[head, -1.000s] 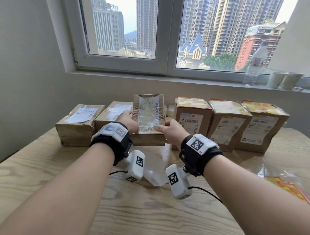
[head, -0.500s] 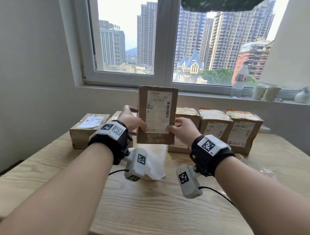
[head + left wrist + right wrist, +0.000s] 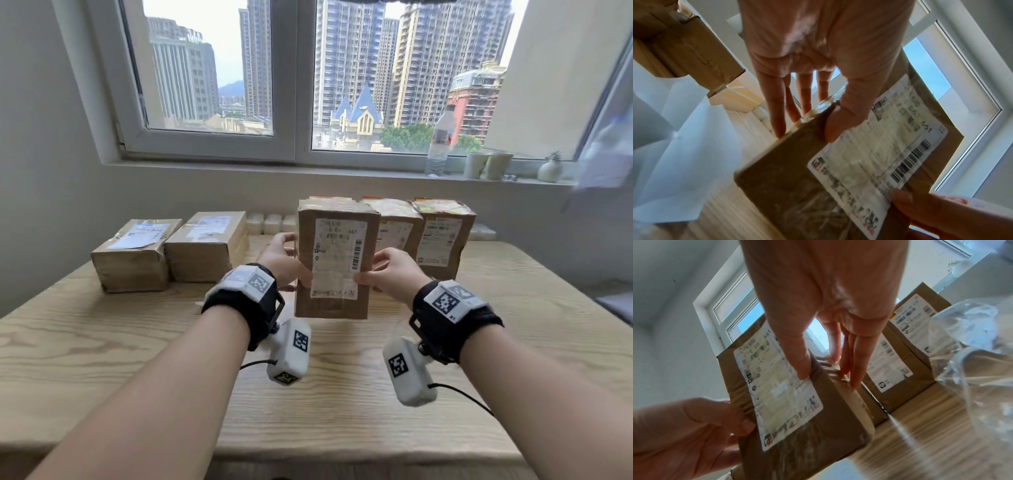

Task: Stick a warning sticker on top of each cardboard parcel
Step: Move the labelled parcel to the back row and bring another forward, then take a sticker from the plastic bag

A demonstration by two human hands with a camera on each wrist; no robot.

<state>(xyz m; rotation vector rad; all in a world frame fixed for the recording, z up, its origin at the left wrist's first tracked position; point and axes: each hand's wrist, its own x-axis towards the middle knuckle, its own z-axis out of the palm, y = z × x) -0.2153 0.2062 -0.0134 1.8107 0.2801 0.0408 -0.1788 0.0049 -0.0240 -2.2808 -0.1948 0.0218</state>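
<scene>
Parcel (image 3: pixel 334 260) now upright, frame centre, lowered since 0.5 s ago — we pinch it w/ left hand (image 3: pixel 284 262) & right hand (image 3: pixel 394 274); no sticker yet.

The held parcel (image 3: pixel 337 260) hides most of the upright parcel behind it (image 3: pixel 325 199); its label print (image 3: pixel 337 257) is too blurred to read.

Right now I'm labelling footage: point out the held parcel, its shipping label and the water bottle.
held parcel (image 3: pixel 334 308), head view, bare cardboard below the label.
shipping label (image 3: pixel 337 257), head view, middle of the white sheet.
water bottle (image 3: pixel 440 142), head view, mid-body.
</scene>
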